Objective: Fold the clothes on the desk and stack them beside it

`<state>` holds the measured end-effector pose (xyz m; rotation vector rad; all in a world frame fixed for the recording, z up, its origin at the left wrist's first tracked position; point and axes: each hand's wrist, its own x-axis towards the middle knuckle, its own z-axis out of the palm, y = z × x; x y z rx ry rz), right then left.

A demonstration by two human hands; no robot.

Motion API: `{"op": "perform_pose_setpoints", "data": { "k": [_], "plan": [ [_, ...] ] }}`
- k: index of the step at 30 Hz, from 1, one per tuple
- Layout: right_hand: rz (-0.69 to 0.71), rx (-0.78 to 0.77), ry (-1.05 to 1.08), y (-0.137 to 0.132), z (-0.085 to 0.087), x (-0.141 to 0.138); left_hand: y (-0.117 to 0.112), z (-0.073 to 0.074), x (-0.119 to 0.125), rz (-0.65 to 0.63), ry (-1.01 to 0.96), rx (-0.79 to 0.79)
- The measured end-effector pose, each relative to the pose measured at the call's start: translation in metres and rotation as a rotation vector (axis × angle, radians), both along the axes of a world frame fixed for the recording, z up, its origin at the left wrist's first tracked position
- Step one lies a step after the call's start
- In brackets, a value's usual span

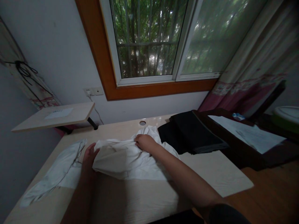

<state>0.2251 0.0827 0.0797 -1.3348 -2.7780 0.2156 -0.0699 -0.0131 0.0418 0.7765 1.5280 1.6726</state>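
A white garment [126,160] lies bunched on the light wooden table [210,169]. My right hand [145,142] rests on its upper edge, fingers curled and pinching a fold of the cloth. My left hand [90,155] grips the garment's left edge, its fingers tucked under the fabric and mostly hidden. A sleeve or second strip of the white cloth [57,172] trails off to the left across the table.
A folded black garment [193,132] lies at the table's back right. A dark side table [257,152] with white paper [249,135] stands to the right. A small shelf [56,116] juts from the left wall. Window and curtain are behind.
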Motion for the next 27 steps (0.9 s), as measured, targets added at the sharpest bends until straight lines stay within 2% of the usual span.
{"op": "perform_pose_setpoints", "data": {
  "k": [4, 7, 10, 12, 15, 18, 21, 23, 25, 27],
  "plan": [
    [-0.166, 0.083, 0.183, 0.015, 0.015, 0.026, 0.004, -0.012, -0.028, 0.108, 0.001, 0.076],
    [-0.344, 0.198, 0.534, 0.028, 0.033, 0.054, 0.0, -0.017, -0.046, 0.244, 0.02, 0.133],
    [-0.461, 0.278, 0.875, 0.032, 0.053, 0.073, -0.006, -0.016, -0.049, 0.371, 0.064, 0.172],
    [-0.453, 0.284, 1.058, 0.028, 0.063, 0.075, -0.007, -0.013, -0.042, 0.365, 0.058, 0.21],
    [-0.376, 0.233, 1.217, 0.02, 0.071, 0.068, -0.008, -0.006, -0.026, 0.247, 0.029, 0.242],
    [-0.281, 0.208, 1.186, 0.019, 0.066, 0.059, -0.007, -0.001, -0.012, 0.157, 0.04, 0.261],
    [-0.106, 0.194, 1.028, 0.017, 0.049, 0.051, -0.006, -0.001, -0.006, 0.169, -0.006, 0.277],
    [0.069, 0.108, 0.89, 0.011, 0.033, 0.045, -0.006, -0.002, -0.004, 0.196, -0.02, 0.258],
    [0.249, -0.043, 0.707, -0.002, 0.017, 0.038, -0.007, -0.002, -0.002, 0.239, 0.019, 0.218],
    [0.336, -0.135, 0.513, -0.016, 0.002, 0.032, -0.007, -0.001, -0.001, 0.29, 0.103, 0.176]
  ]
}}
